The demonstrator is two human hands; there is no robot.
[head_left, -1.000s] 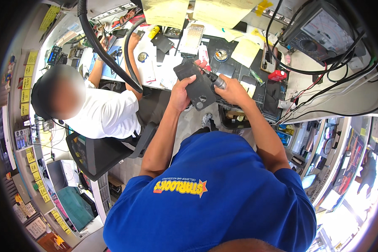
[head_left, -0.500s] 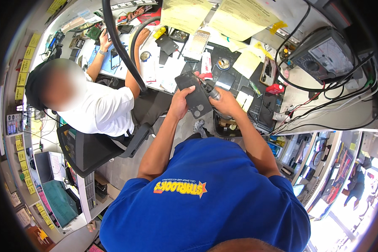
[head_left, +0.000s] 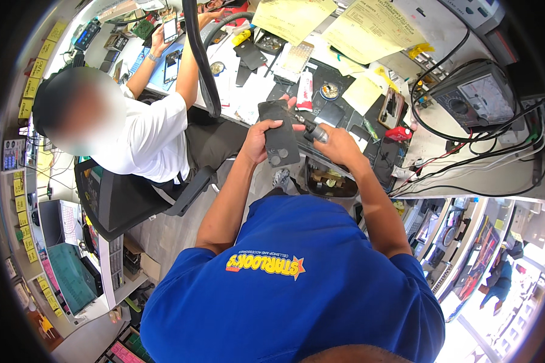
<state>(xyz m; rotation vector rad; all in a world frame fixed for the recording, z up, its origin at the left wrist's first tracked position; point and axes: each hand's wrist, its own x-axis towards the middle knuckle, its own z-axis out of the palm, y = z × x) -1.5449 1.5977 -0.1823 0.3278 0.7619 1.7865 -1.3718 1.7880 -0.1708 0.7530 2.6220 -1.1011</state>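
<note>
The dark phone-shaped panel [head_left: 280,142] is just above frame centre, clamped in the left hand [head_left: 258,143]; brace it firmly. The right hand [head_left: 341,147], closed around the grey tool [head_left: 315,131], requires a steady angle; tool-to-panel contact cannot be determined.

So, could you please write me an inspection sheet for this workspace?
Surface: dark mat, largely covered.
Job's things: dark phone-shaped piece, round rings toward its lower end; grey handheld tool, tip close to the piece, contact unclear.
Clutter: white-and-red tube, round tin, yellow sheet, small red container.
Hands: left hand holds the piece; right hand grips the tool.
Cables: dark cables around the analog meter; thick black hose left of the piece.
Surroundings: co-worker in a white shirt sits at left, holding a phone.
</note>
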